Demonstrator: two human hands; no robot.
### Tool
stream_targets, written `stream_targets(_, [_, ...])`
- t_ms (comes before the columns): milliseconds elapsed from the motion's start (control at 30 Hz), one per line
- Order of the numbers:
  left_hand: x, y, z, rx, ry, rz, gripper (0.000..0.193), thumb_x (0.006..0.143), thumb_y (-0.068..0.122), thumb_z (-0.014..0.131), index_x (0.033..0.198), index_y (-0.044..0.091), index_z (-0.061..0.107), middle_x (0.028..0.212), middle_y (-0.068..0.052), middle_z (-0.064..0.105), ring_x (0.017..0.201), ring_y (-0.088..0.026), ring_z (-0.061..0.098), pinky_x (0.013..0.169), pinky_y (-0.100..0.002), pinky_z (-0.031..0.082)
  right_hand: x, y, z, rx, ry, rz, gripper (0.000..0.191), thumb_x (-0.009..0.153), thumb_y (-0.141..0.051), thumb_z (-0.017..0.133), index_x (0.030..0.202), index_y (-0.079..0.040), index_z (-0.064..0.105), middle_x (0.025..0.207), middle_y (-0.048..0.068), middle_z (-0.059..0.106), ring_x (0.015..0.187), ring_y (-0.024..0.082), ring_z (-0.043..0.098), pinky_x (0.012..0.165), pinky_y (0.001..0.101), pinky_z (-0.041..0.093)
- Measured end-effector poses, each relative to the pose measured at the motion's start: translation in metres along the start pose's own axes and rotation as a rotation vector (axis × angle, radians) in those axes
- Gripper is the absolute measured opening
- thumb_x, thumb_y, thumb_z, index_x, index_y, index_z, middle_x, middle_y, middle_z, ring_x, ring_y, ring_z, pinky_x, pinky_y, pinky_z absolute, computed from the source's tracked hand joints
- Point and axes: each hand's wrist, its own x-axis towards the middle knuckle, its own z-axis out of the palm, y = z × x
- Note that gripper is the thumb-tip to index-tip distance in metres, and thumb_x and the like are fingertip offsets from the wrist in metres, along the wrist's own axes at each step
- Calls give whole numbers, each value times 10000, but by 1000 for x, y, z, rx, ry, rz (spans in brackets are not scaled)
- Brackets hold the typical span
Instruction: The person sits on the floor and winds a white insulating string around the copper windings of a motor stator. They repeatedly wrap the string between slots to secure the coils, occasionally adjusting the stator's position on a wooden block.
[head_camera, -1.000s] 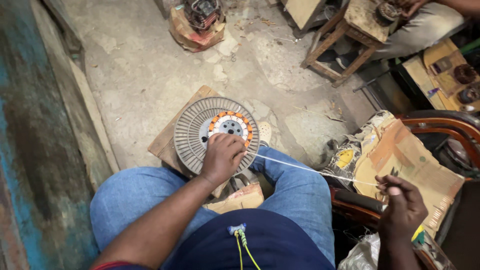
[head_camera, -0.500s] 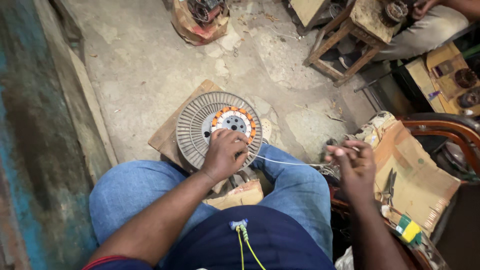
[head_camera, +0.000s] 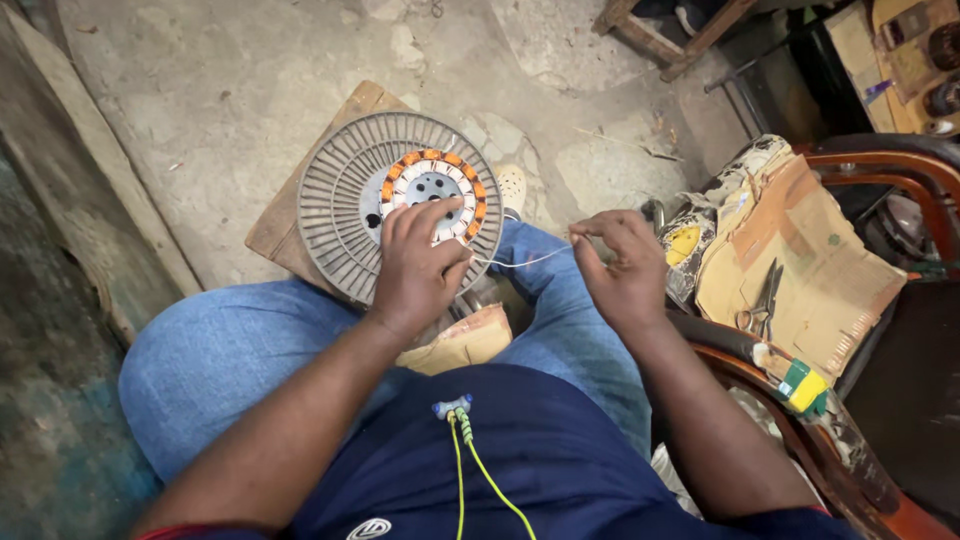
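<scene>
Fingers of the left hand (head_camera: 418, 262) spread on the stator (head_camera: 400, 205) — right hand (head_camera: 622, 262) pinches the white thread (head_camera: 520, 262).

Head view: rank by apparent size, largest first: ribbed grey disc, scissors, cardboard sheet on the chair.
1. ribbed grey disc and cardboard sheet: look about alike, so no rank between them.
2. scissors: clearly smallest.

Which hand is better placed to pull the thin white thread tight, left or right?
Probably right. The right hand already pinches the thin white thread, clear of the round grey finned motor disc; the left hand rests on its orange windings.
</scene>
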Motion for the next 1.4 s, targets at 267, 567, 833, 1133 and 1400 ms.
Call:
stream_targets(267, [-2, -3, -1, -16, -26, -14, 74, 804, 119, 796, 828, 111, 727, 1412, -88, 586, 1362, -323, 499, 1166, -567, 320, 14, 6, 39, -64, -84, -131, 128, 847, -42, 782, 968, -66, 747, 922, 89, 711, 894, 287, 689, 820, 394, 532])
stream_targets(567, [-2, -8, -1, -8, -31, -4, 71, 814, 126, 792, 831, 121, 723, 1382, -64, 610, 1335, -290, 527, 1156, -549, 320, 18, 10, 53, -246, -57, -275, 161, 814, -70, 810, 957, -105, 744, 897, 33, 665, 871, 247, 640, 791, 399, 452])
stream_targets(833, [-3, -7, 0, 19, -48, 12, 88, 812, 116, 783, 848, 128, 703, 1361, -34, 625, 1316, -269, 542, 1165, -566, 302, 16, 6, 51, -395, -24, -321, 166, 812, -94, 816, 951, -130, 732, 896, 14, 658, 863, 226, 634, 797, 395, 436])
stream_targets(1133, [-4, -6, 1, 111, -55, 84, 80, 828, 118, 764, 824, 126, 684, 1356, -20, 630, 1304, -258, 539, 1167, -601, 277, 12, -4, 48, -438, -45, -321, 192, 810, -93, 791, 992, -128, 740, 875, 16, 663, 842, 225, 630, 774, 396, 431])
stream_targets(1400, [-5, -5, 1, 105, -64, 77, 75, 838, 123, 757, 814, 123, 686, 1349, -11, 639, 1305, -255, 539, 1174, -606, 272, 11, -11, 42, -460, -61, -340, 223, 782, -91, 787, 997, -134, 744, 850, 6, 647, 836, 220, 620, 768, 394, 422])
